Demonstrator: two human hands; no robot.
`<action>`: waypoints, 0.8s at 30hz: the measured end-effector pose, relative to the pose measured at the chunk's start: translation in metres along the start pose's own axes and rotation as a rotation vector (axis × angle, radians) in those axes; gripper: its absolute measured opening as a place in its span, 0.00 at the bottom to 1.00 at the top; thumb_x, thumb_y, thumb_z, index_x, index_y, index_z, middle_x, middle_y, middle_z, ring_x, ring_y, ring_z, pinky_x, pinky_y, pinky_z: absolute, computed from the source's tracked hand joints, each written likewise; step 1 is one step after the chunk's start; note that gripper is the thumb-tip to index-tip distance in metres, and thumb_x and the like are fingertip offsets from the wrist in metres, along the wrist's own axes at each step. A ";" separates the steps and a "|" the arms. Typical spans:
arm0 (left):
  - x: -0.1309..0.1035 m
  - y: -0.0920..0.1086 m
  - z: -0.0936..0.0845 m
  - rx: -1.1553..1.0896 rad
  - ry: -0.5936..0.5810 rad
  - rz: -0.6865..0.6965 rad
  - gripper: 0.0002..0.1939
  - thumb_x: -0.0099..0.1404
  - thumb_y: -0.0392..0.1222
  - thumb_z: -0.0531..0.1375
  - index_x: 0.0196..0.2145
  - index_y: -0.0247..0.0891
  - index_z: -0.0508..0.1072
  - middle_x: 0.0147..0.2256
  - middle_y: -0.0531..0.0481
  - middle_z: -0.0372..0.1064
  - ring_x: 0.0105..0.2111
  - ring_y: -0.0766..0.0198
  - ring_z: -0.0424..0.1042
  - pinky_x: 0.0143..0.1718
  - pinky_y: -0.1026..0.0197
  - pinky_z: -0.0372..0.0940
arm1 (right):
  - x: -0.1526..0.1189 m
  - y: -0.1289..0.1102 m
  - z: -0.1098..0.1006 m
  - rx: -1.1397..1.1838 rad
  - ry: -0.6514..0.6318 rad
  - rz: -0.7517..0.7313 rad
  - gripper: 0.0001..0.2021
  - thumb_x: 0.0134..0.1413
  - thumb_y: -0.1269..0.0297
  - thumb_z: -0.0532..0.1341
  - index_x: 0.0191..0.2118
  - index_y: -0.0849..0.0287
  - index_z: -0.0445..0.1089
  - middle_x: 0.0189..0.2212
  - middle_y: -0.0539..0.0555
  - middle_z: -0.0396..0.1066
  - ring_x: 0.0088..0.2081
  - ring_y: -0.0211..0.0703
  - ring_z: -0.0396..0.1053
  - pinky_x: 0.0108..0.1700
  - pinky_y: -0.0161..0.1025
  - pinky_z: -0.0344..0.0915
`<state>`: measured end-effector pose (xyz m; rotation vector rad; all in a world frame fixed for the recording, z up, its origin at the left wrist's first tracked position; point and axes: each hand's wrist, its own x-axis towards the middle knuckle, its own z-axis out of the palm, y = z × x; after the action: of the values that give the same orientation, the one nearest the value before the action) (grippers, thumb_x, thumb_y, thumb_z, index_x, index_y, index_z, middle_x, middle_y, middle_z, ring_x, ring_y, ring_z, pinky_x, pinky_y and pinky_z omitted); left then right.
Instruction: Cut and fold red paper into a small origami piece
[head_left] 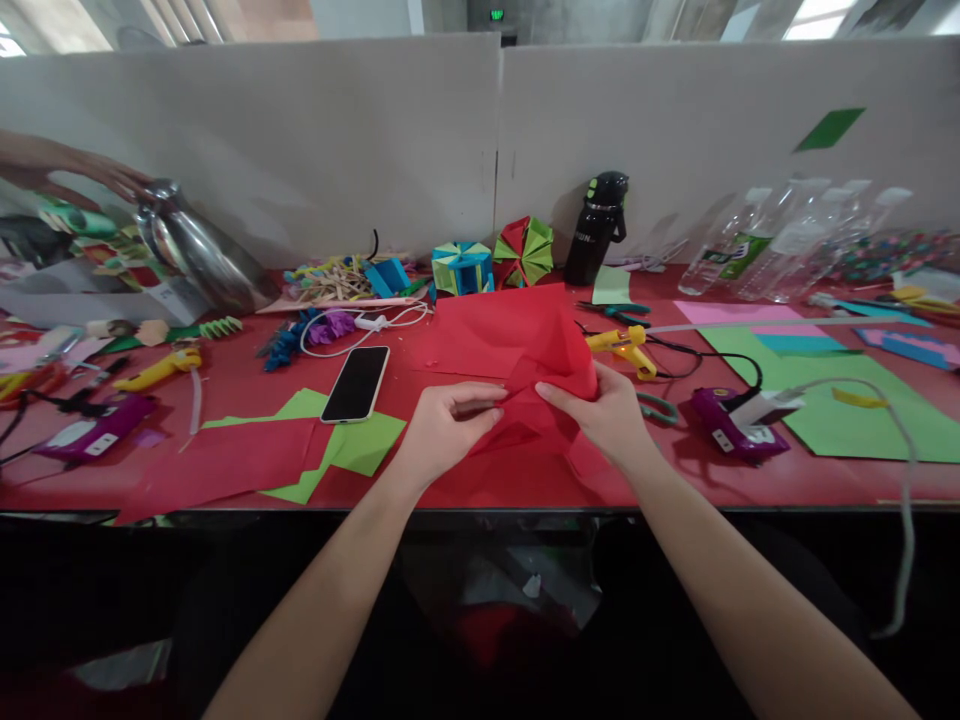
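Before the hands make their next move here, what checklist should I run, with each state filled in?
1. Right hand gripping the red sheet: ok, thumb on top.
2. Left hand gripping it too: cannot tell.
3. Yellow glue gun well clear of the right hand: not ok, looks close.
4. Glue gun cool: cannot tell.
5. Phone clear of both hands: ok.
6. Co-worker's hand clear: ok, at the steel flask.

Above the red surface (720, 482), the right hand (611, 412) grips a thin red sheet (551, 335); the left hand's (454, 428) fingertips meet its left side. A phone (356, 384) overlaps green paper (369, 446). At far left, another person's hand (105, 172) touches a metal jug (208, 252).
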<state>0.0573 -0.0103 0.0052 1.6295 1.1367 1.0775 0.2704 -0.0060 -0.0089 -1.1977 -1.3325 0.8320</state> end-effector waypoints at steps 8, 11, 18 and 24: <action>-0.001 0.004 0.002 -0.020 0.013 0.001 0.14 0.54 0.42 0.71 0.39 0.36 0.82 0.41 0.45 0.80 0.44 0.54 0.79 0.49 0.57 0.74 | 0.000 -0.001 0.000 -0.061 0.010 -0.045 0.17 0.43 0.53 0.72 0.36 0.59 0.76 0.33 0.53 0.77 0.34 0.46 0.73 0.38 0.43 0.71; 0.001 0.002 0.004 -0.015 0.056 0.013 0.12 0.55 0.43 0.70 0.37 0.36 0.82 0.38 0.46 0.81 0.41 0.55 0.80 0.47 0.58 0.74 | 0.000 -0.001 0.001 -0.065 0.008 -0.054 0.17 0.43 0.53 0.73 0.37 0.59 0.76 0.33 0.53 0.77 0.34 0.46 0.73 0.38 0.42 0.71; 0.001 -0.005 0.006 -0.021 0.079 0.016 0.08 0.57 0.42 0.69 0.34 0.36 0.81 0.36 0.47 0.81 0.39 0.56 0.80 0.44 0.59 0.75 | -0.001 -0.001 0.001 -0.031 -0.017 -0.044 0.17 0.43 0.54 0.73 0.37 0.59 0.76 0.33 0.52 0.77 0.34 0.46 0.73 0.38 0.41 0.71; 0.001 -0.007 0.006 -0.035 0.076 0.009 0.07 0.57 0.41 0.69 0.34 0.36 0.81 0.35 0.47 0.81 0.38 0.56 0.80 0.45 0.58 0.74 | -0.001 -0.003 0.001 -0.055 -0.019 -0.027 0.16 0.43 0.54 0.73 0.36 0.59 0.76 0.33 0.53 0.78 0.34 0.47 0.74 0.37 0.41 0.72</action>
<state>0.0622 -0.0085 -0.0025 1.5799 1.1542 1.1679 0.2690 -0.0076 -0.0067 -1.2150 -1.3922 0.7933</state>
